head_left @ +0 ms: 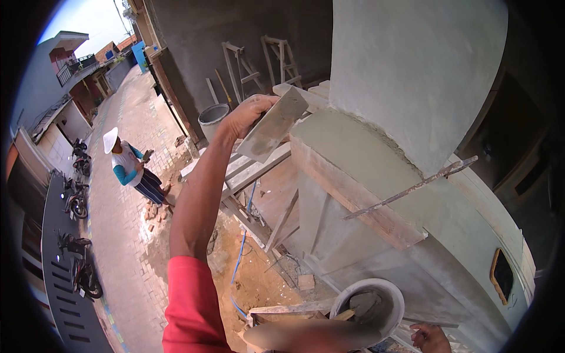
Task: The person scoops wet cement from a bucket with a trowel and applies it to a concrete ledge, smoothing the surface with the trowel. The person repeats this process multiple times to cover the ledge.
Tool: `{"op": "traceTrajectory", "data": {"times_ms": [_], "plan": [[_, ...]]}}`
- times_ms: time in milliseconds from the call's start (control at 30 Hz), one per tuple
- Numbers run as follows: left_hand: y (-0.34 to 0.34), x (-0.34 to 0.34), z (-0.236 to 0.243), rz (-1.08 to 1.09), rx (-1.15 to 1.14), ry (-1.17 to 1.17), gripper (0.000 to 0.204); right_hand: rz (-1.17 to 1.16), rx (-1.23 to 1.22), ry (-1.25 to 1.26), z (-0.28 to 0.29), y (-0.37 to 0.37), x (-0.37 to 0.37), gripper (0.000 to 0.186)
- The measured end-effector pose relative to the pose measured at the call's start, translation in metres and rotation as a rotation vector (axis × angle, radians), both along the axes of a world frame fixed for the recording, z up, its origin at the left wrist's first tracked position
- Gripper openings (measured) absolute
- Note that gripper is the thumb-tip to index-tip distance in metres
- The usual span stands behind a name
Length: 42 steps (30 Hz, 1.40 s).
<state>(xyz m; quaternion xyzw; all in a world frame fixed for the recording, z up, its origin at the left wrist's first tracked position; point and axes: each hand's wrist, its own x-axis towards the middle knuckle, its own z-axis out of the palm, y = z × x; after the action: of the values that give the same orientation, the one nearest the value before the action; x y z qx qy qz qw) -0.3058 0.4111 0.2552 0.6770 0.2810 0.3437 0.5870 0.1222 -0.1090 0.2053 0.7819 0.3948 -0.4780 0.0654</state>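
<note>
My left hand (pixel 253 115), at the end of a red-sleeved arm, is closed on a flat rectangular plastering float (pixel 275 126). The float's grey-smeared face is tilted beside the near end of a smooth grey plastered ledge (pixel 359 141). A wooden board (pixel 353 191) runs along the ledge's edge, and a thin mortar-stained bar (pixel 406 193) lies across both. At the lower edge, my right hand (pixel 432 339) is partly in view, fingers bent and apart, seemingly holding nothing. Beside it stands a bucket (pixel 398 294) with grey mortar (pixel 368 306) and a wooden handle (pixel 345 315) inside.
A plastered column (pixel 412 76) rises behind the ledge. Planks (pixel 259 170) and a second bucket (pixel 213 113) stand left of it. A blue hose (pixel 238 265) hangs below. On the paved lane, a person (pixel 132 167) in a conical hat stands near bricks (pixel 156 216); parked motorbikes (pixel 85 267) line the side.
</note>
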Motion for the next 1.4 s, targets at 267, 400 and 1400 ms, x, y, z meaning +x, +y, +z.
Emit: {"op": "traceTrajectory", "data": {"times_ms": [267,400,1400], "plan": [[0.028,0.028,-0.013,-0.1,-0.007,-0.153,0.03,-0.106,0.083,0.054,0.002,0.003,-0.003,0.037],[0.039,0.031,-0.023,-0.118,-0.031,-0.203,0.029,0.036,0.074,-0.042,-0.014,-0.001,0.006,0.038],[-0.011,-0.025,-0.04,-0.076,0.073,-0.223,0.035,-0.137,0.121,0.048,-0.034,-0.015,0.02,0.04]]}}
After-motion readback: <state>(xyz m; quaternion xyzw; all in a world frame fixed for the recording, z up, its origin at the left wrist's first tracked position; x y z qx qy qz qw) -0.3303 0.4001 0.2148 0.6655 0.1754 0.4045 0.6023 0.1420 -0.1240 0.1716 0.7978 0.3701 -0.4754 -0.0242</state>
